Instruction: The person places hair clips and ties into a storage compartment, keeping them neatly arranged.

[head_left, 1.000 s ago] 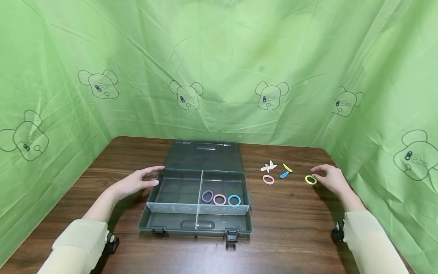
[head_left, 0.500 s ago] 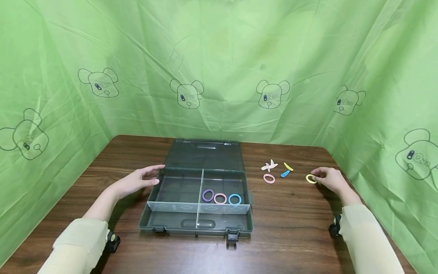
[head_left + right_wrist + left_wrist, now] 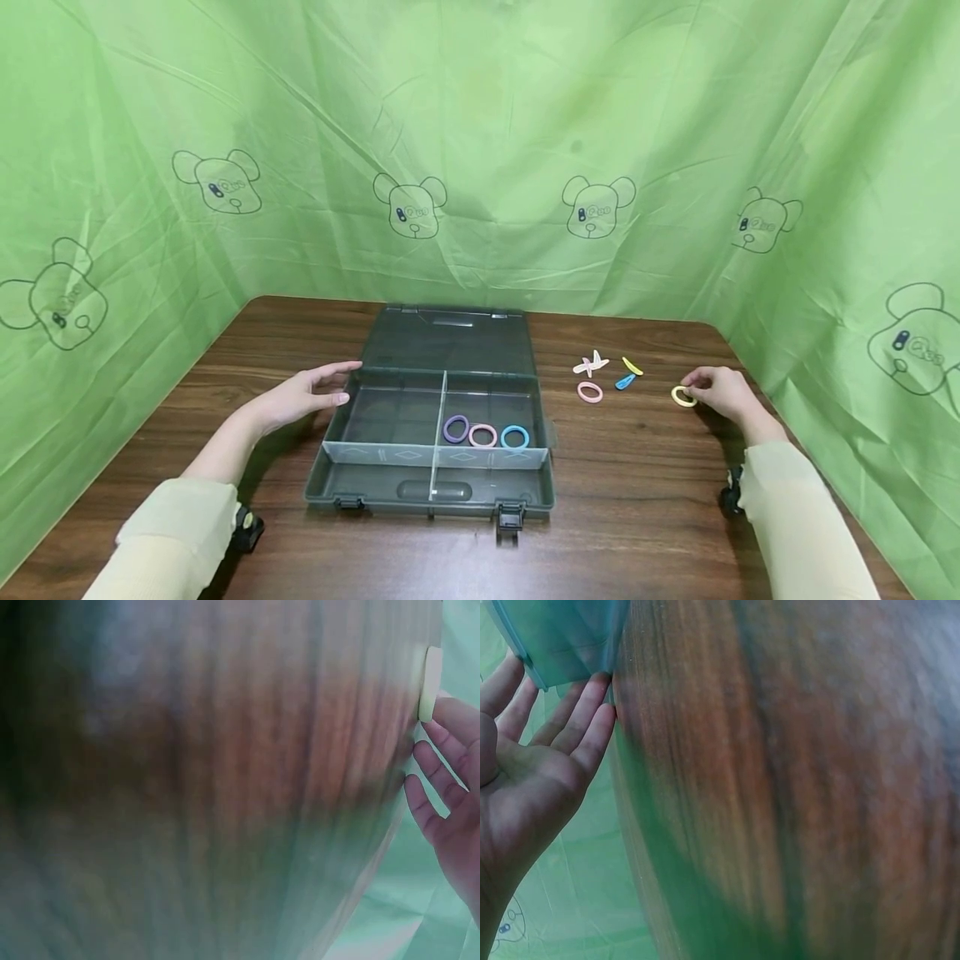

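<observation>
My right hand [image 3: 722, 392] pinches the right side of a yellow hair tie [image 3: 678, 400] at the table's right. The right wrist view shows the yellow hair tie [image 3: 430, 684] edge-on at the fingertips; the other fingers [image 3: 429, 757] are spread. My left hand [image 3: 294, 402] rests against the left side of a dark translucent divider box [image 3: 318, 492], thumb and fingers apart. In the left wrist view, its fingertips touch the box wall [image 3: 570, 671]. Inside the back right compartment are a purple hair tie [image 3: 446, 433], a pink one and a blue one.
On the brown table [image 3: 637, 492], right of the box, are a pink hair tie [image 3: 581, 396], crossed pale hair clips [image 3: 591, 363], a yellow clip [image 3: 632, 367] and a blue clip [image 3: 624, 382]. The box's lid [image 3: 450, 342] lies back, away from me. Green cloth [image 3: 495, 100] surrounds the table.
My right thumb and fingers have closed on the edge of the yellow hair tie, which has shifted very slightly. The left hand stays at the box's side.
</observation>
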`<state>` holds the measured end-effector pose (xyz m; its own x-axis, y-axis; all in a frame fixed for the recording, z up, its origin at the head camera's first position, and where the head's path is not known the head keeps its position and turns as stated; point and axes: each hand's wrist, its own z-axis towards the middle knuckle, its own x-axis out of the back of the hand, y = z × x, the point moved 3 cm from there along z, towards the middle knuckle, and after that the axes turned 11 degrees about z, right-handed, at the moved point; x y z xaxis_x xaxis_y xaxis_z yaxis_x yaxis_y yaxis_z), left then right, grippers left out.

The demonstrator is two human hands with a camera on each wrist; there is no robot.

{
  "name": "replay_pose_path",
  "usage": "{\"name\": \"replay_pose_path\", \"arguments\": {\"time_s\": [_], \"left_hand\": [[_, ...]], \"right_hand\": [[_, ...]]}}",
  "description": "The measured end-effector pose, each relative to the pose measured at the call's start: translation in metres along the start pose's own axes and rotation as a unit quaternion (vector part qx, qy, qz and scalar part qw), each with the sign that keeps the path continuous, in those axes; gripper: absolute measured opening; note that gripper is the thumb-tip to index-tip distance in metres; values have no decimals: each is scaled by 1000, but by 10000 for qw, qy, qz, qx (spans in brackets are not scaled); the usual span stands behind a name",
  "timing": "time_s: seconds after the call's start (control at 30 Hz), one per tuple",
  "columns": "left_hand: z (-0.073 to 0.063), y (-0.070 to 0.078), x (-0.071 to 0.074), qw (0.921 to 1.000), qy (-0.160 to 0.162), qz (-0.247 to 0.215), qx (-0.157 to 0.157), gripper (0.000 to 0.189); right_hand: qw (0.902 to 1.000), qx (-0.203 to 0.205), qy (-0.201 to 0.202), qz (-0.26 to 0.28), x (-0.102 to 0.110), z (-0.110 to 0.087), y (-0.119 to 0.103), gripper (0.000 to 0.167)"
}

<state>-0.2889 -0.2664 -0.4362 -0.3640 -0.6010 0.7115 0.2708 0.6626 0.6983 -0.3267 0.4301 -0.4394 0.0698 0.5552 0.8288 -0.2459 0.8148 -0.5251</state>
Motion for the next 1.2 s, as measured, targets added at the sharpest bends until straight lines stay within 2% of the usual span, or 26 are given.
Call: {"name": "replay_pose_path", "arguments": {"time_s": [0.53, 0.7, 1.2], "left_hand": [[-3, 2, 2, 10000, -46, -11, 72, 58], [-2, 2, 2, 10000, -23, -17, 69, 58], [0, 0, 0, 10000, -51, -68, 42, 58]], "right_hand": [[10000, -34, 6, 84, -3, 3, -6, 8], [9999, -43, 25, 155, -3, 5, -16, 10], [9989, 385, 80, 269, 3, 10, -52, 5]]}}
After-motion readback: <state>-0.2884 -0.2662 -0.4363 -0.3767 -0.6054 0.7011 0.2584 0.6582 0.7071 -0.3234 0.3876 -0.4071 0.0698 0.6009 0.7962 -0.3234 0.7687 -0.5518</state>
